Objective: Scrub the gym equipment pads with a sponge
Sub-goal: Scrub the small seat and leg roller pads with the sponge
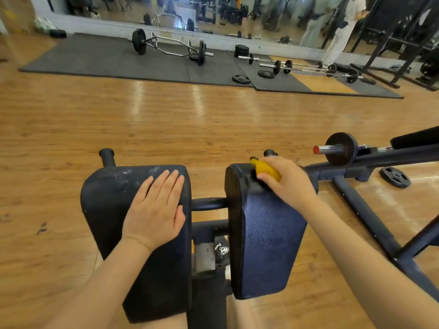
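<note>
Two dark padded arm rests of a gym machine stand side by side in front of me. My left hand [156,207] lies flat with straight fingers on the left pad [111,210], whose far end shows pale smears. My right hand [285,181] grips a yellow sponge [264,169] and holds it against the far end of the right pad [263,238]. The sponge is partly hidden under my fingers.
Black handle grips [107,156] stick up beyond the pads. A dark machine frame with a loaded plate [342,148] stretches to the right, a loose plate [394,177] on the wooden floor beside it. Barbells [171,47] lie on black mats by the mirror; a person [342,32] stands far right.
</note>
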Demonstrator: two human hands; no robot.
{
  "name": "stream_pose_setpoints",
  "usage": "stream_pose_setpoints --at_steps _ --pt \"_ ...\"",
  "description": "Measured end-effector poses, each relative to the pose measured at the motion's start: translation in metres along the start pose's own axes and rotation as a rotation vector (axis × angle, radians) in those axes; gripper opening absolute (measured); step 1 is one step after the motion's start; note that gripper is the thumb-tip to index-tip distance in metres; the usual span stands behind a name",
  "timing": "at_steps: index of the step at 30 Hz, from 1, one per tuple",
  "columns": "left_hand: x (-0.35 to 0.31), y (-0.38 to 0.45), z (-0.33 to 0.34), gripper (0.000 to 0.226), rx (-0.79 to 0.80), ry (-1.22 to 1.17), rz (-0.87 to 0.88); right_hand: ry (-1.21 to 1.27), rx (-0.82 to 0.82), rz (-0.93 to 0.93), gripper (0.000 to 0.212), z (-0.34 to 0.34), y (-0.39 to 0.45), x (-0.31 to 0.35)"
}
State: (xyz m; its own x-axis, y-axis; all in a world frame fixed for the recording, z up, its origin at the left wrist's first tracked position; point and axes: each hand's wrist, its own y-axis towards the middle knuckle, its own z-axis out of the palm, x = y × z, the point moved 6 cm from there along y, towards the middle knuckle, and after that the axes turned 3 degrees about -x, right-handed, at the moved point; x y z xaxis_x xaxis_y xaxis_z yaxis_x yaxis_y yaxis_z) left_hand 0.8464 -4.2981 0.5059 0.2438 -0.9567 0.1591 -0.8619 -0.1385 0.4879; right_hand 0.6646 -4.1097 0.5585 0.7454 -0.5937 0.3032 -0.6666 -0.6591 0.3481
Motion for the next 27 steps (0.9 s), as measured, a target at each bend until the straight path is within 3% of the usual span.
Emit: stream_pose_setpoints --at_steps 5,11,13,18,22,27 --pt "0.0 0.0 -0.001 0.059 0.02 -0.005 -0.006 -0.045 0.085 0.034 0.04 0.011 0.009 -0.002" --pt "0.0 0.001 -0.001 0.058 0.013 0.006 -0.001 -0.118 -0.202 -0.051 0.051 0.035 -0.051 0.013" --pt "-0.001 0.001 -0.001 0.058 0.018 0.007 -0.002 -0.174 -0.207 -0.091 0.062 0.06 -0.079 0.017" --pt "-0.001 0.001 -0.001 0.058 0.016 0.013 -0.005 -0.099 -0.263 -0.283 0.047 0.045 -0.081 0.014" --pt "0.0 0.0 0.0 0.058 0.01 0.018 -0.011 -0.023 -0.339 -0.247 0.045 0.015 -0.032 0.022" --pt "-0.001 0.0 0.001 0.058 0.013 0.024 -0.013 -0.108 -0.368 -0.106 0.04 0.043 -0.034 0.027"
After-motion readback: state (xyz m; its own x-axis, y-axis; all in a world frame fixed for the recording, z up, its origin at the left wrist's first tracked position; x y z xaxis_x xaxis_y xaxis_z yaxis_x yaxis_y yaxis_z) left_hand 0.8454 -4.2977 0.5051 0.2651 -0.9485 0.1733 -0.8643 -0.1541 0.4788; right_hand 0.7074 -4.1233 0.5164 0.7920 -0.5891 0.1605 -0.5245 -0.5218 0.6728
